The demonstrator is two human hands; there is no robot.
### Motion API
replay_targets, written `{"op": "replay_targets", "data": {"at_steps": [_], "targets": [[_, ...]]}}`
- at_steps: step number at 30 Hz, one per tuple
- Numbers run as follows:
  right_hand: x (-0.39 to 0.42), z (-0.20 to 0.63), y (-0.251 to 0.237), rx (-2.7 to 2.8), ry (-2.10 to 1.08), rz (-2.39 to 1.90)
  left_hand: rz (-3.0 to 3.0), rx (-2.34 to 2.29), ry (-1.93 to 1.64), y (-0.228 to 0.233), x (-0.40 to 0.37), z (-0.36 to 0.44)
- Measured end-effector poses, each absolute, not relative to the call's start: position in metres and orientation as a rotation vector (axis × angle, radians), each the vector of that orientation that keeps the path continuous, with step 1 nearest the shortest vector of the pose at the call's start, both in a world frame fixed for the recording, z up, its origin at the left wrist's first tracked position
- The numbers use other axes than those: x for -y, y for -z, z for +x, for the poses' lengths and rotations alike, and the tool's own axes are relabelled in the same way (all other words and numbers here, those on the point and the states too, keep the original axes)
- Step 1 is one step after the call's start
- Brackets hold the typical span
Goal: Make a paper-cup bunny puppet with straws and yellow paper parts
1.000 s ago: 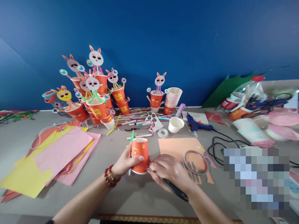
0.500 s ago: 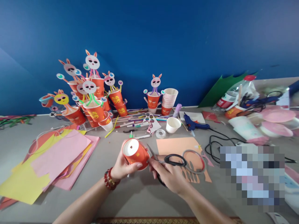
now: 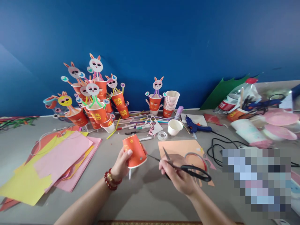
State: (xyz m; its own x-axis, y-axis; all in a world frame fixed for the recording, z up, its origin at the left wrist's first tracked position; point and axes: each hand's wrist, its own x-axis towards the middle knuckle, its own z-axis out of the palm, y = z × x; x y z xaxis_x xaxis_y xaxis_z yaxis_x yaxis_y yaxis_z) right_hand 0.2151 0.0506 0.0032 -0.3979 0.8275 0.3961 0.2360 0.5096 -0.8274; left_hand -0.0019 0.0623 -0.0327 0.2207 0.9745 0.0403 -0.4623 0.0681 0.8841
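My left hand (image 3: pixel 122 164) grips an orange paper cup (image 3: pixel 134 150) held upside down and tilted, just above the grey table (image 3: pixel 145 200). A thin white stick pokes down from under the cup. My right hand (image 3: pixel 179 176) holds black-handled scissors (image 3: pixel 187 168) with the blades apart, their tips pointing left toward the cup's rim. The blades stand a little apart from the cup. A red bead bracelet (image 3: pixel 111 181) circles my left wrist.
Sheets of pink and yellow paper (image 3: pixel 53 159) lie at left. Finished bunny cups (image 3: pixel 96 100) cluster at the back, beside a cup stack (image 3: pixel 170 100). A white cup (image 3: pixel 174 126), tape roll (image 3: pixel 162 135), blue glue gun (image 3: pixel 195 126), orange sheet (image 3: pixel 180 147) and black cables (image 3: pixel 217 147) lie nearby.
My left hand has turned the cup from bottom-toward-me back to side-on. My right hand has drawn the scissors away to the right and regripped them, blades now apart.
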Motion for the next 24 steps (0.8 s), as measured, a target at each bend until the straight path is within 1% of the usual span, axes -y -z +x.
{"op": "replay_targets", "data": {"at_steps": [3, 7, 10, 14, 17, 20, 24], "targets": [[-0.051, 0.214, 0.004, 1.69, -0.99, -0.954, 0.889, -0.645, -1.22, 0.034, -0.062, -0.002], [-0.048, 0.202, 0.01, 1.669, -1.054, -0.939, 0.816, -0.596, -1.196, 0.035, -0.06, 0.001], [-0.046, 0.194, 0.008, 1.728, -1.008, -0.979, 0.729, -0.561, -1.155, 0.033, -0.058, 0.006], [-0.051, 0.196, 0.005, 1.77, -0.853, -1.098, 0.664, -0.579, -0.969, 0.029, -0.057, 0.011], [-0.057, 0.202, 0.008, 1.759, -0.828, -1.138, 0.721, -0.737, -1.074, 0.03, -0.06, 0.011], [-0.062, 0.207, 0.016, 1.712, -0.956, -1.146, 0.892, -0.833, -1.263, 0.034, -0.063, 0.006], [-0.066, 0.207, 0.025, 1.563, -1.149, -1.16, 1.132, -0.621, -1.164, 0.04, -0.063, -0.001]]}}
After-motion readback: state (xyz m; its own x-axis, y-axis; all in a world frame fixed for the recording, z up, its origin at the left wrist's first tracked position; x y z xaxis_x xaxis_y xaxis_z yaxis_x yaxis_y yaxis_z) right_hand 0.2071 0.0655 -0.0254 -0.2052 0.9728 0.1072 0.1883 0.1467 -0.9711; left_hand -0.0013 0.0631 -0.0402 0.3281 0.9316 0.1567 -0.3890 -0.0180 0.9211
